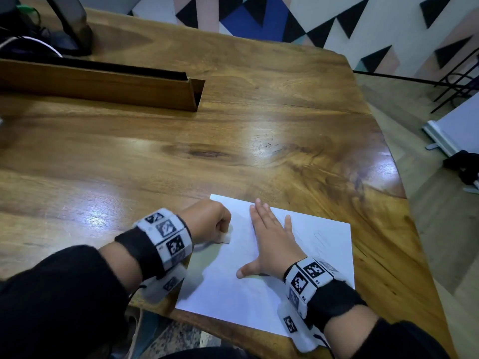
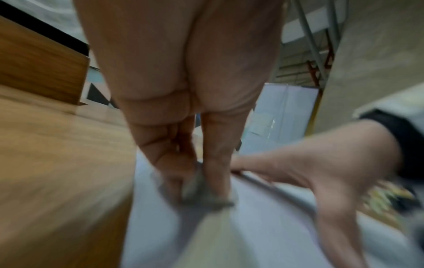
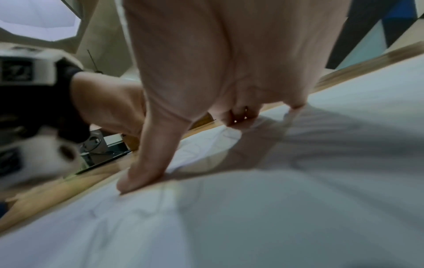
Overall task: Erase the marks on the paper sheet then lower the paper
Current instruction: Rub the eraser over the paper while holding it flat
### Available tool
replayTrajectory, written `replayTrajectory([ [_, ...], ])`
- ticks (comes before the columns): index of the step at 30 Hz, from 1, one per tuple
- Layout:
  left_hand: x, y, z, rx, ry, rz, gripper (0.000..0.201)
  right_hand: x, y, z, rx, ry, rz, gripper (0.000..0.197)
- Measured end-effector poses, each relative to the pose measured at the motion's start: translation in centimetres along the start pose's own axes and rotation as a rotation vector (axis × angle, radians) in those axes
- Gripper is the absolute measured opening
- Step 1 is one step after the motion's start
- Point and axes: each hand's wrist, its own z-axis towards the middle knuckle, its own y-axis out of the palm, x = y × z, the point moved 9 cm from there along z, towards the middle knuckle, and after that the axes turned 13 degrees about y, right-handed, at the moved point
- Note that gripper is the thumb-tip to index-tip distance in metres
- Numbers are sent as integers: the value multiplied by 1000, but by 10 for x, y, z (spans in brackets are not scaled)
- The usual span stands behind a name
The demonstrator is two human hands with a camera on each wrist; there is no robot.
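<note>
Paper sheet [image 1: 261, 294], white and faintly creased, lies flat at the desk [image 1: 233, 141] near edge. Right hand [image 1: 272, 244] presses it with straight fingers; left hand [image 1: 207, 218] pinches an eraser [image 1: 225, 238] against it.

Paper sheet [image 1: 272, 294] on table [image 1: 233, 141], near edge

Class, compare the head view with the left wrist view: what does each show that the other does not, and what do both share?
Only the head view shows the whole paper sheet, faint pencil marks and both wristbands. Only the left wrist view shows the left hand's fingertips pinching the eraser against the sheet. Both show the left hand, the right hand pressing flat on the paper, and the wooden table.
</note>
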Motion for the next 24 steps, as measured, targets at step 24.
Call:
replayTrajectory([
  [24, 8, -9, 28, -37, 35, 21, 12, -2, -2, -3, -21, 1, -64, 139],
])
